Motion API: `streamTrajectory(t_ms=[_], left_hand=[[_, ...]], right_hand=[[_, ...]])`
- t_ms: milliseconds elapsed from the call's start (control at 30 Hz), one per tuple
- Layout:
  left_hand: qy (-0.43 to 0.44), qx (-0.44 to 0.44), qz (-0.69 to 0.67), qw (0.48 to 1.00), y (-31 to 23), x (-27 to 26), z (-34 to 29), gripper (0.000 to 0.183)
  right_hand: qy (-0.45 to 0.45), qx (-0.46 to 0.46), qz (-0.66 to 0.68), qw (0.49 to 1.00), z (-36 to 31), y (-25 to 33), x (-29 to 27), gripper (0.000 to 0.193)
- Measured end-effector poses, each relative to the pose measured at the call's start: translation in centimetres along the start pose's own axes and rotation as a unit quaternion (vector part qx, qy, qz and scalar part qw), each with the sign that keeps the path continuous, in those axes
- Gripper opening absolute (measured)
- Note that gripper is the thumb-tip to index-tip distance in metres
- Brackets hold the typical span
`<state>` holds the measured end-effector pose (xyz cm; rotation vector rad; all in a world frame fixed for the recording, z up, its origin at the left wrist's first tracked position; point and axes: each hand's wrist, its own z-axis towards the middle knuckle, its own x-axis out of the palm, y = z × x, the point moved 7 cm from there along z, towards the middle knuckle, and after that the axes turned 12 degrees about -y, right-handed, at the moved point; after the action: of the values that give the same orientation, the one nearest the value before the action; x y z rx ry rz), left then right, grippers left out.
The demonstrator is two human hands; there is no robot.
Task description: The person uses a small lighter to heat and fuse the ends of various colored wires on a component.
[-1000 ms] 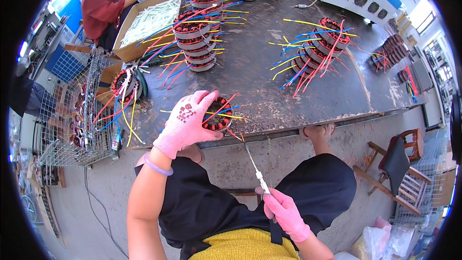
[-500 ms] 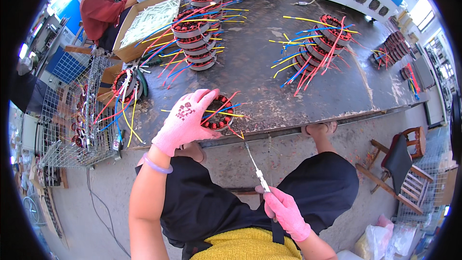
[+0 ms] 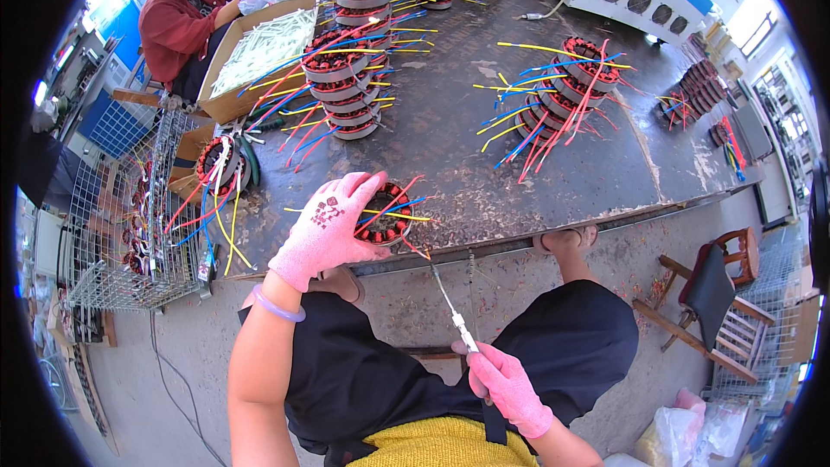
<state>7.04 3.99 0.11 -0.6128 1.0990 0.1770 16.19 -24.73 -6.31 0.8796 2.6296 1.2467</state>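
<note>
My left hand [image 3: 322, 229], in a pink glove, grips the left side of a motor stator [image 3: 386, 233] at the table's front edge. Red windings line its ring, and red, blue and yellow leads stick out. In my right hand [image 3: 512, 387], also gloved in pink, is a thin rod-like tool [image 3: 463, 329] with a white sleeve; my fingers close around its lower end. Its slender tip points up to a red lead from the stator. Whether the tip is hooked on that lead is too small to tell.
Tall stator stacks [image 3: 353, 91] rise behind my left hand. A leaning stator stack [image 3: 566, 91] stands farther right. At the left are another stator [image 3: 222, 164], a wire basket [image 3: 164, 207] and a carton of white tubes [image 3: 264, 52]. A person [image 3: 177, 26] sits beyond. A wooden chair [image 3: 709, 303] stands right.
The view has shifted slightly, moving the table's things a little left and down. Both hands keep their grips, and the tool stays at the red lead. The person's head has come farther into view.
</note>
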Motion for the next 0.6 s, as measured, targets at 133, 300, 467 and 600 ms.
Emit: streamTrajectory(t_ms=[133, 300, 467, 600], left_hand=[[-0.006, 0.005, 0.0, 1.0, 0.09, 0.05, -0.11, 0.1], [-0.008, 0.005, -0.001, 1.0, 0.14, 0.07, -0.15, 0.101], [-0.004, 0.001, -0.002, 1.0, 0.17, 0.2, -0.12, 0.101], [-0.005, 0.004, -0.003, 1.0, 0.26, 0.18, -0.25, 0.101]], right_hand=[[0.007, -0.004, -0.001, 1.0, 0.02, 0.34, 0.16, 0.038], [0.005, 0.002, -0.007, 1.0, -0.17, 0.22, 0.13, 0.041], [0.015, -0.016, -0.015, 1.0, 0.09, -0.1, -0.08, 0.041], [0.015, -0.009, -0.026, 1.0, 0.13, -0.07, -0.02, 0.04]])
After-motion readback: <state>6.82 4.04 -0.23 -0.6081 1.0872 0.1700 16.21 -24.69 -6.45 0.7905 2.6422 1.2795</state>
